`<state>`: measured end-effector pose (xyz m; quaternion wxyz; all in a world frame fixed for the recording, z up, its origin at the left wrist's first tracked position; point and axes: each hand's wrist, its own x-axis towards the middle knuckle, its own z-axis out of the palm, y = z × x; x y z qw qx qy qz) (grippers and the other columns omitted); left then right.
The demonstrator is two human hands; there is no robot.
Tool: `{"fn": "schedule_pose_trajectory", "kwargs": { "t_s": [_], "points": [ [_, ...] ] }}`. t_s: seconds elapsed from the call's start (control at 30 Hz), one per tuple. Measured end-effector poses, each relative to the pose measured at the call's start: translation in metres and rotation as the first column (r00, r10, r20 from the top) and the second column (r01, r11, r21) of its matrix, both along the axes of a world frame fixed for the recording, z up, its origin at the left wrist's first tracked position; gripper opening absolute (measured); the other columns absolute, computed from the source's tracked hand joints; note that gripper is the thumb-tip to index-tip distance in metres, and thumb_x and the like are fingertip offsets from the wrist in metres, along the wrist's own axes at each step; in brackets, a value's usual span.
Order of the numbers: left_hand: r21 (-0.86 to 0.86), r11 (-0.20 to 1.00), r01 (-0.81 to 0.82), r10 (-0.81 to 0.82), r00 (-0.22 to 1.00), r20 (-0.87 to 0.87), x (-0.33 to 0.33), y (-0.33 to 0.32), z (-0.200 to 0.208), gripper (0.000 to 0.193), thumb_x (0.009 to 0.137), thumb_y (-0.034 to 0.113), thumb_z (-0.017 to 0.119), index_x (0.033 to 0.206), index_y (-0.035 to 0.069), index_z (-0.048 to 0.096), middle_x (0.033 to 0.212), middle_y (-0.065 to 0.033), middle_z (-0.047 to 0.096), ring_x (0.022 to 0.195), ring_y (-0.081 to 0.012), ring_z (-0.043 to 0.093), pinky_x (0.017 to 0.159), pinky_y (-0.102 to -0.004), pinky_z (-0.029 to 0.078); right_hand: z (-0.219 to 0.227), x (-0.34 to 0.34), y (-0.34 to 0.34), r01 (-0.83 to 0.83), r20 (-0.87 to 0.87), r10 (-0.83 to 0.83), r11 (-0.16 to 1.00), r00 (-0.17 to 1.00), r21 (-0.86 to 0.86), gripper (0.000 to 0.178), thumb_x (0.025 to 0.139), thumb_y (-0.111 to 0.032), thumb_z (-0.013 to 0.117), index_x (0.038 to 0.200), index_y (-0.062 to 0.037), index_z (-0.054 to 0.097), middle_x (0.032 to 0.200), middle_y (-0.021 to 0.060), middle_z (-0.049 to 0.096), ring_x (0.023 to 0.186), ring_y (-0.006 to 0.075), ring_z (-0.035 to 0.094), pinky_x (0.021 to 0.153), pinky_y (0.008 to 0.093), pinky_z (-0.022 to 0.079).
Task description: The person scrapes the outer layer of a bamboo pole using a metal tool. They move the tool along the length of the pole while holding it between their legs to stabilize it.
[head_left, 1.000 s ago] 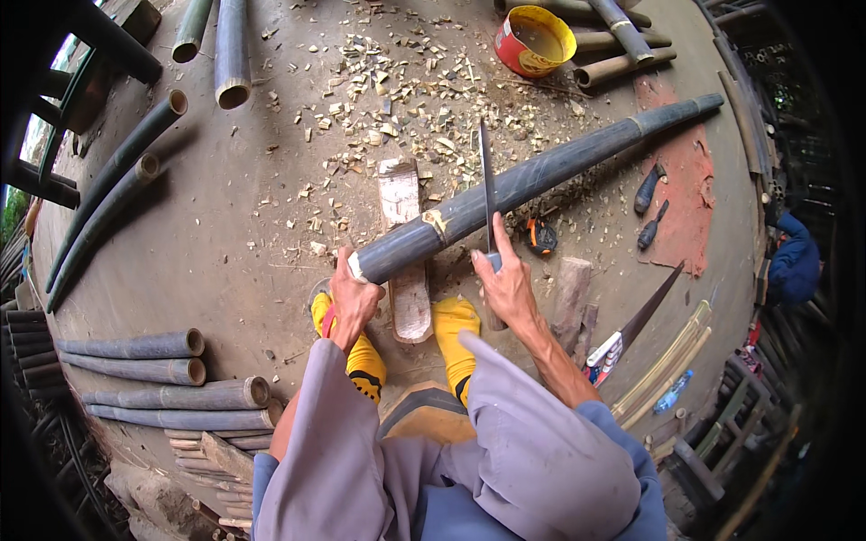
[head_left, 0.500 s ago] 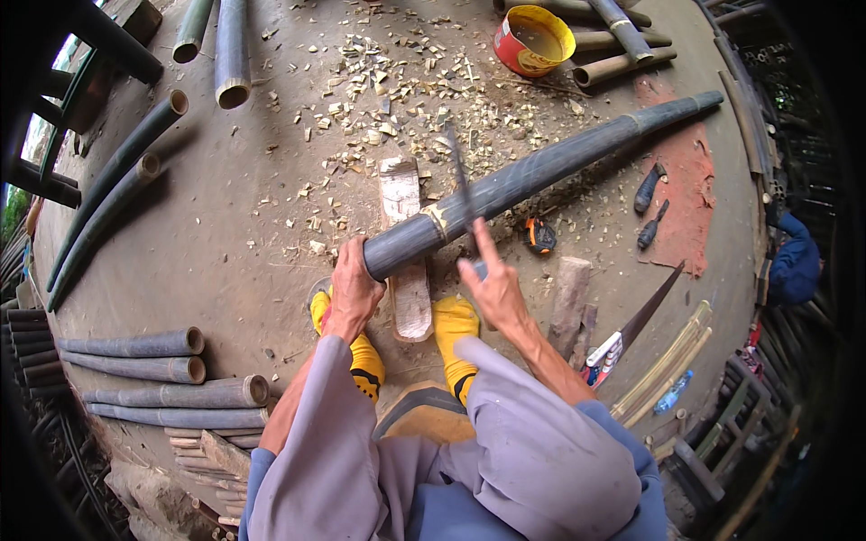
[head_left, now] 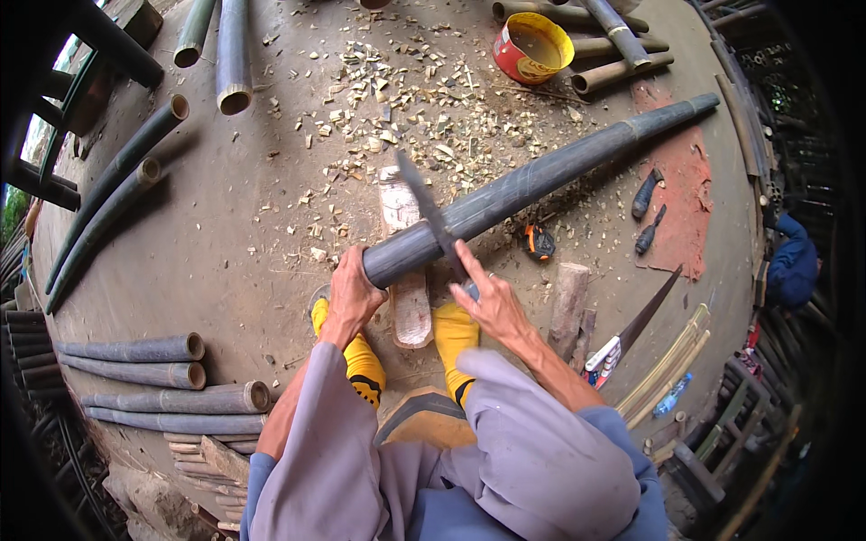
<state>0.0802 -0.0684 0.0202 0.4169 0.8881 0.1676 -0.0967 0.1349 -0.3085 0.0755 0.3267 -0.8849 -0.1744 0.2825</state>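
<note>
One bamboo pole (head_left: 532,185), whole, knifework apparently unfinished: left hand (head_left: 354,290), fingers clamped on its eight-o'clock end; right hand (head_left: 498,314), fingers clamped round knife (head_left: 435,219); chips (head_left: 397,99) toward twelve o'clock.

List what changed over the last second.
The knife swung left: its blade, near-vertical in view before, now slants up-left across the dark bamboo pole. The right hand shifted slightly left and nearer the person. The left hand now wraps further over the pole's near end. Nothing let go; bucket stayed put.
</note>
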Motion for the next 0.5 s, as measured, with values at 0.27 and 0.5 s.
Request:
{"fn": "schedule_pose_trajectory", "kwargs": {
  "t_s": [0.27,0.5],
  "points": [
    [-0.09,0.995,-0.046,0.03,0.986,-0.166,0.012,0.005,0.013,0.071,0.051,0.012,0.078,0.114,-0.003,0.048,0.098,-0.0247,0.065,0.092,-0.0412,0.065,0.084,-0.0431,0.052,0.014,0.016,0.003,0.192,-0.162,-0.207,0.976,0.965,-0.102,0.077,0.092,-0.027,0.061,0.153,-0.0074,0.018,0.071,0.0221,0.066,0.062,0.0341,0.068,0.063,0.046,0.057],
    [-0.131,0.991,-0.033,-0.012,0.946,-0.324,0.017,0.015,0.019,0.073,0.053,0.012,0.083,0.113,-0.004,0.045,0.099,-0.0275,0.065,0.094,-0.0399,0.066,0.085,-0.0427,0.052,-0.001,-0.002,-0.004,0.1,0.063,-0.108,0.988,0.992,0.118,0.071,0.096,-0.024,0.054,0.153,-0.0059,0.015,0.063,0.0108,0.063,0.047,0.0162,0.058,0.047,0.0316,0.055]
  ]
}}
